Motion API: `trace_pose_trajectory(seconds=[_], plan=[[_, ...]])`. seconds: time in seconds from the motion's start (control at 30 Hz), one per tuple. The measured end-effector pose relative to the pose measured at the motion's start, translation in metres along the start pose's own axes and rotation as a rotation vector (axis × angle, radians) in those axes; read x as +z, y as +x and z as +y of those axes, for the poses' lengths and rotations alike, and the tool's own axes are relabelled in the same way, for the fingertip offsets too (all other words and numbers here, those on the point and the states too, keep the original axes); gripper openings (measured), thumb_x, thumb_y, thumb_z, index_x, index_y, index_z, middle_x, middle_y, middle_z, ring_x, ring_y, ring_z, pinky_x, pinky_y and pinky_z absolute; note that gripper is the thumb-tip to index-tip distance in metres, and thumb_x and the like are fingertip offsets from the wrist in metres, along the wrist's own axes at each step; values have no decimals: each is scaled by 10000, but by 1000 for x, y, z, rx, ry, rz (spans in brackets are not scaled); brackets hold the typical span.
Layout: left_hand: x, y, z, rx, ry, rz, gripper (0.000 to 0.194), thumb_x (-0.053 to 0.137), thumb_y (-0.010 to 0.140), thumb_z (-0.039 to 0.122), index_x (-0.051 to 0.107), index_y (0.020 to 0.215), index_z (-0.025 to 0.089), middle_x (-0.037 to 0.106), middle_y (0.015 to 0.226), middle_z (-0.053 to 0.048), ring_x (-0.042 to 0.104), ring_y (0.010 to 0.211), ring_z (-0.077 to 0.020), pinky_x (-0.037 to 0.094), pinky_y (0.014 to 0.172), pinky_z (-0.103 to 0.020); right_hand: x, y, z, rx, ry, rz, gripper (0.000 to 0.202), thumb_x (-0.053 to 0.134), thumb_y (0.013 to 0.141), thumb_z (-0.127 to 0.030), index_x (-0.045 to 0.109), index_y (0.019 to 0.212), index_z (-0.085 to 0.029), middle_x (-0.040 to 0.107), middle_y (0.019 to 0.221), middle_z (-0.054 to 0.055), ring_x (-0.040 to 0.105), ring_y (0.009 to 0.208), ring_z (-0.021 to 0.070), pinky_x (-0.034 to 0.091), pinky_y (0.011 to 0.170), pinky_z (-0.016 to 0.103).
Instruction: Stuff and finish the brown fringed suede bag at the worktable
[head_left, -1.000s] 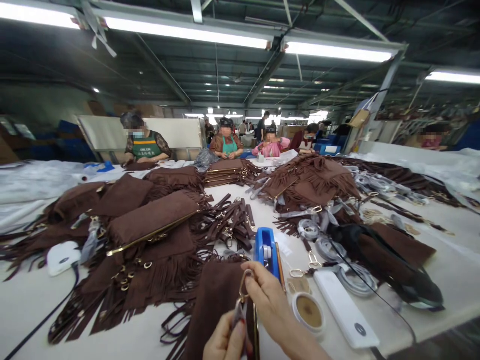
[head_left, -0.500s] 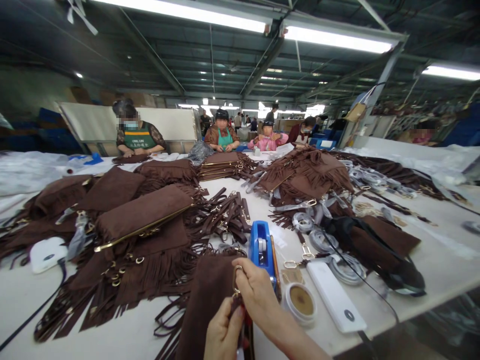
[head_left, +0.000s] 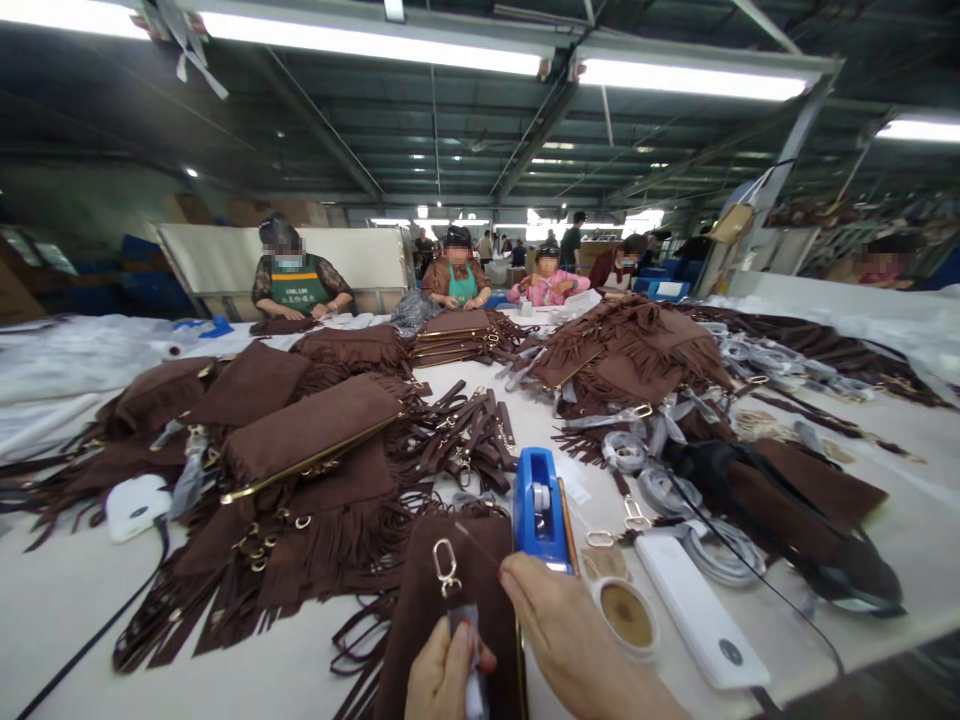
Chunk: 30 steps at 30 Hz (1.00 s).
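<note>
My left hand (head_left: 442, 680) sits at the bottom edge, pinching the plastic-wrapped end of a strap, and a gold snap clasp (head_left: 445, 570) stands up from it. My right hand (head_left: 559, 630) is just right of it, fingertips pinched on a thin clear tape strip (head_left: 480, 545) that slants up to the left. Both hands hover over a brown suede bag (head_left: 427, 610) lying on the white table (head_left: 67, 600). A blue tape dispenser (head_left: 538, 510) stands right behind my right fingers.
A round open tin (head_left: 626, 615) and a white power bank (head_left: 694, 610) lie right of my hand. Piles of brown fringed bags (head_left: 307, 440), loose straps (head_left: 465, 435) and a white device (head_left: 136, 505) cover the table. Other people (head_left: 292, 285) work along the far side.
My right hand has let go of the gold clasp and drawn back to the right, now pinching a tape strip. The clasp stands free above my left hand. The view has shifted slightly.
</note>
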<state>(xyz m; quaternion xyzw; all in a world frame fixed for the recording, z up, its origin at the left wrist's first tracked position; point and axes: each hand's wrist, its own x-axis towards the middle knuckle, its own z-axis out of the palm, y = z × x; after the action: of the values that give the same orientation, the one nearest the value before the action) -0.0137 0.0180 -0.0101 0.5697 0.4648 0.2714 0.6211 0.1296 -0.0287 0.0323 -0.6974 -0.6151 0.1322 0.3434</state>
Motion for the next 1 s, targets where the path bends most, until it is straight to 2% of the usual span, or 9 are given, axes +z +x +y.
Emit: trace_pose_trajectory(seconds=[0.07,0.2,0.37,0.5,0.67,0.77,0.87,0.93,1.0], plan=[[-1,0,0,3,2,38,510,484,693,660,547,616,160,531,534,-1,390,475,-121,289,498,-228,4,-12,6,-94,-111,-9,340,248,946,-247,523,756,-190,602,705,34,584,626,168,334,531,262],[0,-1,0,15,-9,58,448,465,734,599,547,798,163,547,520,11,395,445,-126,291,463,-222,13,-24,14,-196,-273,-19,338,255,933,-208,532,739,-197,586,628,16,580,553,162,289,478,271],[3,-1,-3,35,-12,73,446,428,764,570,499,928,161,556,528,7,436,454,-142,310,447,-229,16,-24,16,-130,-388,-77,249,357,885,-162,551,735,-198,604,639,19,595,558,178,258,473,287],[4,-3,-5,40,28,97,480,415,767,564,479,993,145,554,522,16,405,432,-133,300,456,-236,13,-21,14,-64,-392,-151,213,388,854,-106,564,772,-194,620,694,30,616,627,192,269,493,285],[8,-6,-6,98,89,147,501,388,791,521,468,1088,126,538,518,30,437,462,-150,343,496,-254,10,-20,10,-60,-416,-173,208,401,832,-77,555,759,-196,620,697,31,609,619,197,282,494,281],[11,-5,-13,171,199,176,489,332,833,462,465,1134,100,544,520,22,491,492,-169,386,541,-267,12,-19,5,-80,-393,-152,206,393,847,-95,545,749,-194,621,688,29,605,601,191,304,487,268],[14,-3,-27,278,407,226,435,280,872,384,500,1139,121,624,602,-27,576,573,-201,419,595,-286,15,-16,-2,-97,-276,-53,151,404,870,-173,535,944,-169,643,769,48,620,664,197,380,535,260],[16,-1,-37,443,587,278,408,243,894,321,526,1123,136,672,732,-77,610,640,-217,437,619,-302,17,-15,-6,-147,-228,4,257,390,876,-201,478,1109,-137,644,826,77,621,720,211,418,588,270],[19,0,-44,678,756,318,385,235,904,262,524,1110,114,673,782,-110,614,643,-221,444,624,-321,19,-13,-8,-147,-177,7,255,345,888,-193,499,1086,-149,630,822,79,609,735,209,425,619,277]])
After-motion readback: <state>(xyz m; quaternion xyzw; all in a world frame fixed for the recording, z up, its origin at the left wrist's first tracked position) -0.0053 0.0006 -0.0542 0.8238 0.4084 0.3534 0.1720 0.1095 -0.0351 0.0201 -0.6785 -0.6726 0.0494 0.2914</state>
